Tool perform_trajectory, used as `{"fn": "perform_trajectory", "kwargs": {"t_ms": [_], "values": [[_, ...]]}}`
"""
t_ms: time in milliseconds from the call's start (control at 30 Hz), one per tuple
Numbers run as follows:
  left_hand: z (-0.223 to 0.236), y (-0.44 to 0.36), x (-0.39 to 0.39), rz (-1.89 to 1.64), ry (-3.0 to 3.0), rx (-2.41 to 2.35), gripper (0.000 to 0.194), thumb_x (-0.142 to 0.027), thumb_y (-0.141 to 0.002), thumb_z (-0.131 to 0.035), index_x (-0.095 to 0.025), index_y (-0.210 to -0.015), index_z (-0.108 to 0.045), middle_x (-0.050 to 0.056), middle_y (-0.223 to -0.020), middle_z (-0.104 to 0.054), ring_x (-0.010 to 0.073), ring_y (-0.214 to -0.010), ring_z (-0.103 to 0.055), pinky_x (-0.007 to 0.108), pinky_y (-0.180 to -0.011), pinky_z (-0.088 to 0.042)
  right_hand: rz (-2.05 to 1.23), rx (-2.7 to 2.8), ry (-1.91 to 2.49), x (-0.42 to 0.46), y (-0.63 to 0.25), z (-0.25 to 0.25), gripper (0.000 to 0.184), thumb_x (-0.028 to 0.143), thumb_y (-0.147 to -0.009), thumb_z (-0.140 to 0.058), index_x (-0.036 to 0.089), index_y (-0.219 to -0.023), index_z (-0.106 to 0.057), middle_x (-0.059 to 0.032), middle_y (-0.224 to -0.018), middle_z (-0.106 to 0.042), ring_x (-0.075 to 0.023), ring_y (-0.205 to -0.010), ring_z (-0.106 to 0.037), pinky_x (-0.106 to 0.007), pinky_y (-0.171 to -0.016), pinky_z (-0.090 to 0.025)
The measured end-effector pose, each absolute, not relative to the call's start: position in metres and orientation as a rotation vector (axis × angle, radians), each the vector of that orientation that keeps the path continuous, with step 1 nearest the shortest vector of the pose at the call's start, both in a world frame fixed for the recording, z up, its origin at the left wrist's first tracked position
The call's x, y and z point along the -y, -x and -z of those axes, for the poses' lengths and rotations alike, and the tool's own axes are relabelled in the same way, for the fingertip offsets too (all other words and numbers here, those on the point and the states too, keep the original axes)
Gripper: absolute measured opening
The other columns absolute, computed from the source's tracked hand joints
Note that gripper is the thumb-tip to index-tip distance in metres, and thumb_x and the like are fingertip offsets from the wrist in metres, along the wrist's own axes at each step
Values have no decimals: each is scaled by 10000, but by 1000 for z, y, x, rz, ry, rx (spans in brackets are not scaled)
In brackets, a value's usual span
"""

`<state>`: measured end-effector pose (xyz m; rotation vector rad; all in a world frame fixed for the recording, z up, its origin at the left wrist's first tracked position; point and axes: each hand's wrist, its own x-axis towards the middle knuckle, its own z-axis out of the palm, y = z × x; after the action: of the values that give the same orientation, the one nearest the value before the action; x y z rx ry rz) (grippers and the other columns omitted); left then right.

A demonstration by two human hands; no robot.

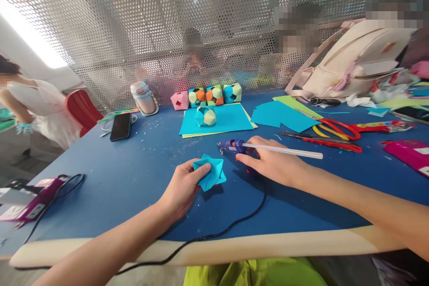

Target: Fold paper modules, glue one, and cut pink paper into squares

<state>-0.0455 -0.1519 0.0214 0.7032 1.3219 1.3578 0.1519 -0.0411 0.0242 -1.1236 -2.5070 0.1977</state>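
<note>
My left hand [182, 185] pinches a folded turquoise paper piece [210, 172] just above the blue table [117, 174]. My right hand [271, 163] lies over a blue hot glue gun [234, 146], fingers wrapped round its body. A white glue stick [284, 150] juts from the gun's back towards the right. The gun's black cord [234, 223] trails to the table's front edge. The gun's nozzle points left, a short way above and right of the paper piece.
Turquoise paper sheets [221, 120] hold a paper ball [205, 116]; several folded paper cubes [214, 95] line up behind. Red scissors [335, 132], a phone [120, 126], a bottle [144, 97] and a beige backpack [358, 60] sit around. People sit behind the perforated screen and at the left.
</note>
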Motion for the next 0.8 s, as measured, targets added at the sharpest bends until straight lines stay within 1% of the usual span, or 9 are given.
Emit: {"fn": "perform_trajectory", "kwargs": {"t_ms": [67, 133, 200, 267, 367, 433, 500, 600, 800], "values": [[-22, 45, 154, -1327, -690, -1311, 433, -450, -522, -847, -126, -754, -676, 40, -706, -666, 138, -643, -600, 257, -624, -474, -280, 2512, 1152, 53, -166, -34, 328, 483, -842, -527, 222, -648, -482, -15, -636, -580, -182, -600, -534, -291, -551, -362], [-23, 42, 156, -1292, -694, -1289, 425, -450, -539, -843, -129, -762, -679, 43, -710, -670, 140, -640, -600, 254, -612, -471, -534, 2502, 1129, 69, -176, -41, 346, 455, -854, -500, 223, -602, -455, 14, -547, -527, -144, -512, -482, -269, -494, -336], [-22, 39, 159, -1264, -716, -1259, 387, -432, -568, -835, -130, -753, -679, 35, -694, -664, 126, -616, -583, 246, -598, -464, -815, 2436, 1046, 84, -179, -45, 287, 435, -857, -492, 224, -664, -507, 22, -568, -539, -127, -511, -484, -253, -486, -361], [-20, 35, 161, -1248, -753, -1238, 347, -411, -600, -823, -129, -738, -677, 22, -678, -651, 107, -594, -556, 234, -591, -453, -982, 2338, 968, 95, -173, -45, 195, 399, -845, -509, 218, -789, -555, 15, -646, -576, -123, -555, -512, -247, -517, -404], [-16, 31, 163, -1222, -824, -1242, 313, -401, -651, -794, -127, -752, -680, 18, -694, -644, 99, -603, -535, 226, -596, -435, -1099, 2207, 914, 98, -156, -40, 193, 372, -820, -547, 199, -904, -560, -10, -775, -603, -128, -651, -549, -257, -599, -445], [-14, 31, 164, -1204, -868, -1249, 299, -400, -692, -766, -129, -790, -686, 22, -722, -649, 107, -634, -541, 231, -616, -433, -1208, 2148, 884, 95, -145, -35, 204, 374, -812, -565, 189, -898, -562, -16, -797, -603, -135, -696, -555, -260, -622, -446], [-12, 31, 165, -1193, -899, -1254, 287, -399, -723, -743, -133, -818, -689, 23, -743, -652, 112, -658, -545, 235, -636, -432, -1308, 2108, 850, 91, -136, -31, 174, 350, -811, -568, 181, -848, -562, -3, -739, -583, -128, -667, -532, -254, -599, -427], [-11, 31, 164, -1182, -908, -1267, 279, -397, -734, -736, -134, -814, -687, 17, -742, -647, 104, -658, -536, 226, -633, -424, -1351, 2057, 813, 89, -127, -25, 118, 289, -803, -565, 176, -769, -553, 26, -642, -526, -103, -581, -458, -243, -544, -378], [-12, 31, 159, -1169, -893, -1332, 287, -398, -723, -740, -130, -807, -685, 11, -721, -642, 96, -637, -530, 211, -603, -423, -1366, 1985, 817, 87, -123, -17, 86, 233, -780, -564, 176, -719, -543, 40, -603, -498, -92, -550, -416, -238, -520, -344]]}}
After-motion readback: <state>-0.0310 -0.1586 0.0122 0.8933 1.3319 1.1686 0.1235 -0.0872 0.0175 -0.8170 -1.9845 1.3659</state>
